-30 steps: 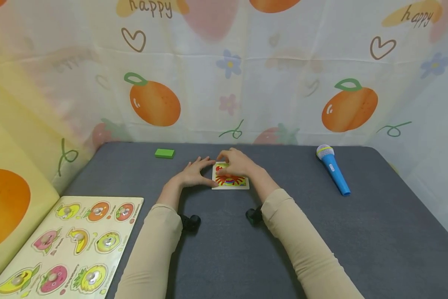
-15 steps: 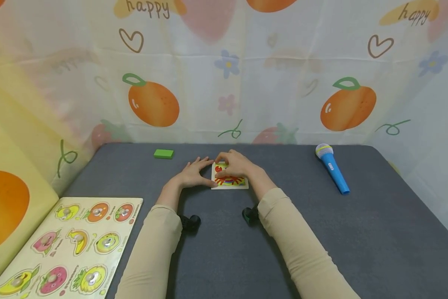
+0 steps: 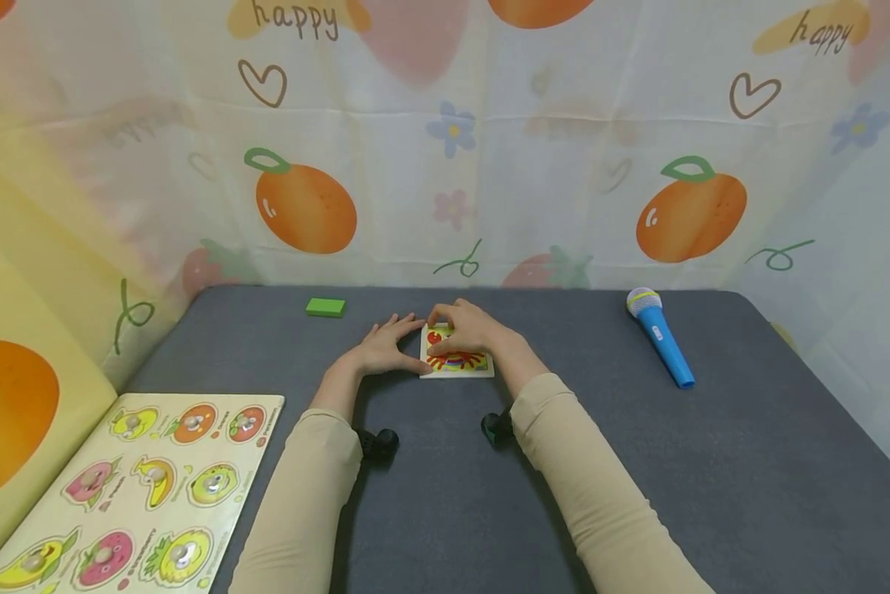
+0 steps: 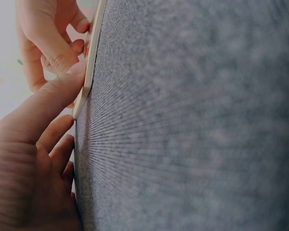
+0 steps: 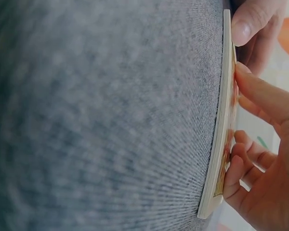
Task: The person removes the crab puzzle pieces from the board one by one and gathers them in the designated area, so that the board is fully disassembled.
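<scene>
A small pale-edged picture puzzle board point(image 3: 465, 360), with a red crab-like figure on it, lies flat at the table's middle. My left hand point(image 3: 380, 348) spans the board's left edge with fingers spread and fairly straight. In the left wrist view the thumb point(image 4: 70, 79) presses at the corner. From above, my right hand point(image 3: 474, 327) pinches a red-and-yellow puzzle piece point(image 3: 435, 337) at the board's far left between thumb and index finger. The right wrist view shows its other fingers point(image 5: 235, 175) curled against the board's face. The right hand covers much of the board's upper right.
A fruit knob puzzle point(image 3: 129, 445) lies at the left front. A green block point(image 3: 326, 308) sits near the back edge, left of the hands. A blue toy microphone point(image 3: 663, 342) lies at the right on the grey table point(image 3: 712, 478). A printed curtain point(image 3: 548, 165) stands behind.
The right forearm has shifted slightly to the left since a second ago. Both hands keep their places at the puzzle board, and the view has moved a little.
</scene>
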`<state>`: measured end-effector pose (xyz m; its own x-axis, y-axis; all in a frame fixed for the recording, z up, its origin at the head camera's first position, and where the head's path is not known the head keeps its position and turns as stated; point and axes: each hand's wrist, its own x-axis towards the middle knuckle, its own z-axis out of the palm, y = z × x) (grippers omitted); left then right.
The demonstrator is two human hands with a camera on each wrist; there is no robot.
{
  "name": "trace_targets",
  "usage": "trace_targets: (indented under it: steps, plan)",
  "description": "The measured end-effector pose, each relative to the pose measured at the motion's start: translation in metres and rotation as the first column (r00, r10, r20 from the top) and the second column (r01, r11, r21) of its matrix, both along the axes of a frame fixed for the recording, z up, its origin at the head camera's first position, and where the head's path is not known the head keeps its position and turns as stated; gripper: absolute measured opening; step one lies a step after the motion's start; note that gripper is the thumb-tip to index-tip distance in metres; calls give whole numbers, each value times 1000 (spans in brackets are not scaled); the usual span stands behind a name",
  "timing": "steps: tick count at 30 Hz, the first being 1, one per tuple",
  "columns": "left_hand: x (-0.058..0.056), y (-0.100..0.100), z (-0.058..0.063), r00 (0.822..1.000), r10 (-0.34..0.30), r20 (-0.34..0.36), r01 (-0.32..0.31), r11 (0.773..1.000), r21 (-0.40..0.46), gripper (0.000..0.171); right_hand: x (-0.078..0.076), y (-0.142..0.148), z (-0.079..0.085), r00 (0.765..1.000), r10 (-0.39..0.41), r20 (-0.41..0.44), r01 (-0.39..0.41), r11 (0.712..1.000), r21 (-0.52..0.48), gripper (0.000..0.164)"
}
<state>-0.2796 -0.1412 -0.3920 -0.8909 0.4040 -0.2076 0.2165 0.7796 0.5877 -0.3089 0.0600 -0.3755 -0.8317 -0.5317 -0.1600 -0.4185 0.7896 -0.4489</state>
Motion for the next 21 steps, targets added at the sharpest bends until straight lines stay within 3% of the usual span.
trace_targets:
  steps: [21]
  plan:
    - [2, 0, 2, 1000, -11, -1, 11, 1000, -2, 93, -5, 3, 2, 998, 49, 32, -50, 997, 51, 47]
